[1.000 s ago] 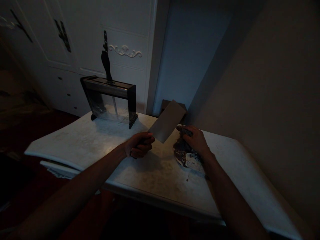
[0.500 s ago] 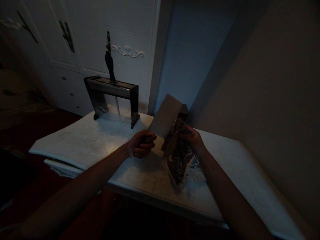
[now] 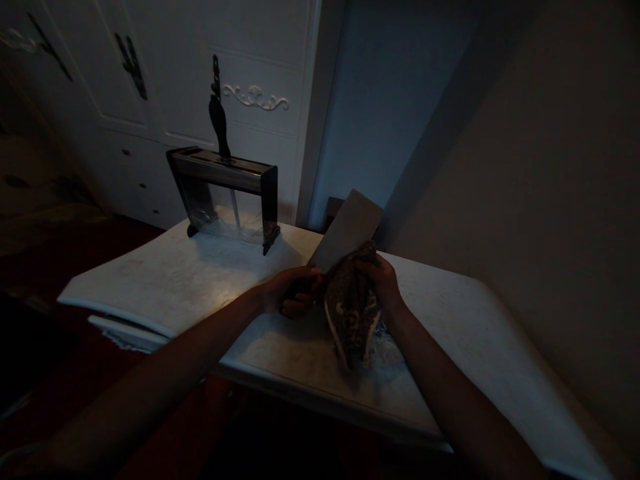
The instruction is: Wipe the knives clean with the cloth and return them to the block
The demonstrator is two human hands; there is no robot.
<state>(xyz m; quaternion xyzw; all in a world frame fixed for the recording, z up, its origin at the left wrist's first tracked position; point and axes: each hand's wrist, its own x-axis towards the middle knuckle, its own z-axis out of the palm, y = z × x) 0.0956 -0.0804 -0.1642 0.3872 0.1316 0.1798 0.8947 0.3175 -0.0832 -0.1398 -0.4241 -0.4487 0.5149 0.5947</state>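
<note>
My left hand (image 3: 293, 292) is closed round the handle of a cleaver (image 3: 347, 228), whose broad grey blade points up and away. My right hand (image 3: 381, 280) grips a dark patterned cloth (image 3: 350, 312) and presses it against the lower part of the blade, right beside the left hand. The cloth hangs down to the white marble-like tabletop (image 3: 200, 280). The room is dim.
A knife block (image 3: 225, 193) with clear sides stands at the table's far left, one dark-handled knife (image 3: 219, 117) sticking up from it. White cabinet doors (image 3: 175, 73) rise behind. A plain wall (image 3: 550, 200) runs along the right. The table's front edge (image 3: 310, 393) is close to me.
My right hand lifted the cloth off the table and brought it against the cleaver blade. The left hand moved slightly right with the cleaver, blade tilting more upright.
</note>
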